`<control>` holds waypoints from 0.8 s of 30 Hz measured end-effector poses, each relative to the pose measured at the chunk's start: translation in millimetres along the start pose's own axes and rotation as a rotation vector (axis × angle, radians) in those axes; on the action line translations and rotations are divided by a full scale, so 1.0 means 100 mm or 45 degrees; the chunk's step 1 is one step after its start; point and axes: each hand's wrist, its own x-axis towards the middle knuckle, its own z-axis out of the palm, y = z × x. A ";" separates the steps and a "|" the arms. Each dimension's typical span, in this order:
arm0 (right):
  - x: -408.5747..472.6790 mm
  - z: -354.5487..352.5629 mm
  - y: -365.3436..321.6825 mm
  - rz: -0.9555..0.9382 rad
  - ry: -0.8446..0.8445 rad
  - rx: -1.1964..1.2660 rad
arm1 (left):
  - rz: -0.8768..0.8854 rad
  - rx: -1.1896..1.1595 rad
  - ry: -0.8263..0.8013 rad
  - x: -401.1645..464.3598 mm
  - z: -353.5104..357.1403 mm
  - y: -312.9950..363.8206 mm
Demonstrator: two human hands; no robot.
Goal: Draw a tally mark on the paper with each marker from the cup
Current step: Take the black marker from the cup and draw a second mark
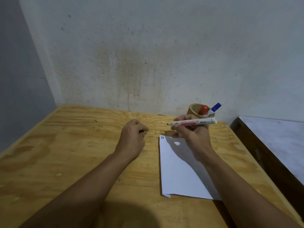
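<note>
Both hands over plywood table [65,153] by stained wall [131,63]; right fingers [176,128] grip marker [192,123], left [133,135] curled.

A white marker [194,122] with red lettering lies nearly level in the right-hand grip [190,132], uncapped, its dark tip pointing left beyond the fingers. Just behind the grip stands a tan cup [193,109] holding a red-capped marker [203,109] and a blue-capped marker [215,107], both leaning right. Below the grip lies white paper [177,170], two short dark marks [162,137] at its far left corner.
</note>
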 end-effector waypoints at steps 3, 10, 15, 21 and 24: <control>-0.02 -0.05 -0.28 0.068 -0.062 0.168 | -0.265 -0.362 0.042 0.04 -0.09 0.08; -0.15 -0.14 -0.60 -0.057 -0.003 0.037 | -0.598 -1.443 -0.125 0.03 -0.32 0.60; -0.26 -0.19 -0.69 -0.099 0.068 0.068 | -0.563 -1.508 -0.202 -0.01 -0.29 0.75; -0.35 -0.29 -0.75 -0.128 0.040 0.088 | -0.572 -1.561 -0.273 -0.08 -0.29 0.88; -0.37 -0.36 -0.77 -0.147 -0.015 0.058 | -0.598 -1.590 -0.304 -0.11 -0.30 0.93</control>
